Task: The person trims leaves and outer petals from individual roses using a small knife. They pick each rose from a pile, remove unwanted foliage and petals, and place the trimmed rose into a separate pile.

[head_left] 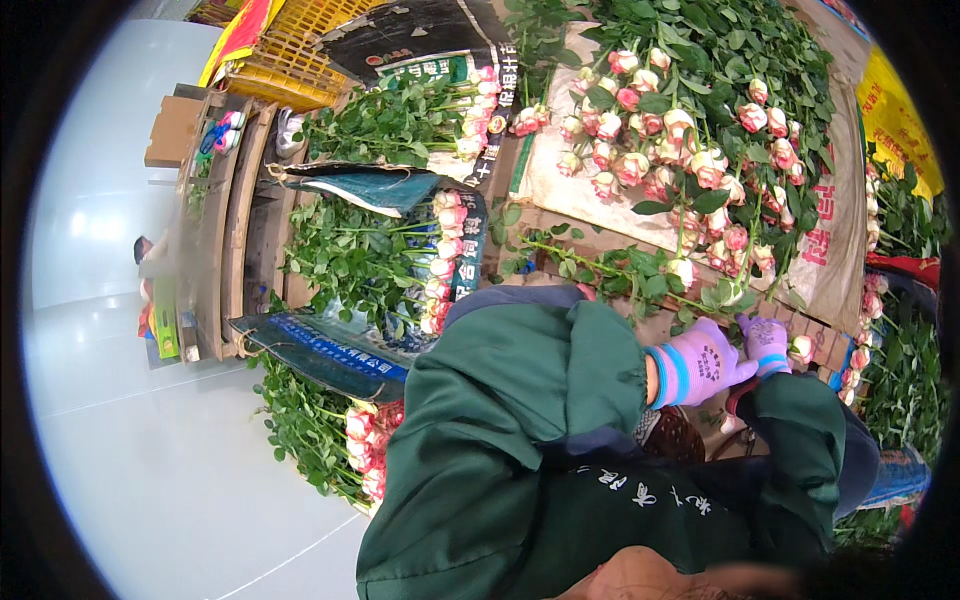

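Observation:
My left hand (699, 363), in a lilac knitted glove with a blue-striped cuff, reaches in from the left. Its fingers bend down out of sight, so what it grips is hidden. Close beside it, my right hand (765, 343) wears a matching glove, fingertips closed around a leafy rose stem (585, 261). That stem slants from upper left towards the hands. In line with it, just past my right hand, shows a pale pink-edged rose head (802, 349). Above the hands lies a large heap of cut pink-and-white roses (679, 127) on a pale woven sack (551, 161).
To the left, rows of roses (442, 255) lie between dark printed sheets (322, 356). More roses (859, 367) line the right side. Yellow plastic crates (300, 60) and wooden pallets (232, 225) stand at upper left. A person (142, 249) is partly visible farther off.

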Demonstrator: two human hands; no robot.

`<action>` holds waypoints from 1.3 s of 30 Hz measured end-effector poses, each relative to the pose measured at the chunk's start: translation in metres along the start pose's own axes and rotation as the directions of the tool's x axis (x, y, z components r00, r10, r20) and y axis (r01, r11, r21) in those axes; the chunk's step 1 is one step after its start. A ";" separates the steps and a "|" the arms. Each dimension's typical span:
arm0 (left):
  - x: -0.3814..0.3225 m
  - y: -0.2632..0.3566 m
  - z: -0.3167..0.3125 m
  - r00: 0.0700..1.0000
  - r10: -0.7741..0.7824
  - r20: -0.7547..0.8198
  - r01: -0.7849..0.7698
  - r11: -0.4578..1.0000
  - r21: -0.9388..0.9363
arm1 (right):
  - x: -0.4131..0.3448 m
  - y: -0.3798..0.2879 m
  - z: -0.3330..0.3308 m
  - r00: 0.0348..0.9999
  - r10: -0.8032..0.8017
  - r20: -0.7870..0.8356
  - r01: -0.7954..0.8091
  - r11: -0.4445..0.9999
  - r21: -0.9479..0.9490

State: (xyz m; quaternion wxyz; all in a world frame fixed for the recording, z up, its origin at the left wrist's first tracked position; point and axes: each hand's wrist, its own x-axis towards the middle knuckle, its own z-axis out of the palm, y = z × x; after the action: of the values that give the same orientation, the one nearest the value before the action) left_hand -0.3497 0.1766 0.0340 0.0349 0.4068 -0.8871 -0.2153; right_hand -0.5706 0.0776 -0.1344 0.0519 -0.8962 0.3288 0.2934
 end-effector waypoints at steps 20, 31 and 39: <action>0.007 0.003 -0.006 0.995 -0.040 0.095 0.034 0.998 0.060 | 0.019 -0.037 0.059 0.993 0.111 0.034 -0.116 0.955 0.272; 0.012 0.000 0.002 0.983 -0.017 0.184 0.009 0.999 0.041 | 0.026 -0.025 0.025 0.988 0.150 -0.043 -0.136 0.962 0.236; -0.021 0.000 0.053 0.935 -0.009 0.353 0.099 0.966 -0.237 | -0.058 0.023 -0.041 0.989 -0.064 -0.133 0.119 0.878 0.463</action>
State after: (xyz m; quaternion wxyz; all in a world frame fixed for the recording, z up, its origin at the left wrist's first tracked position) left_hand -0.3484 0.2113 -0.0115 -0.0779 0.3788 -0.8331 -0.3954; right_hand -0.5998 0.0804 -0.0663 0.2627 -0.8866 0.3495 0.1509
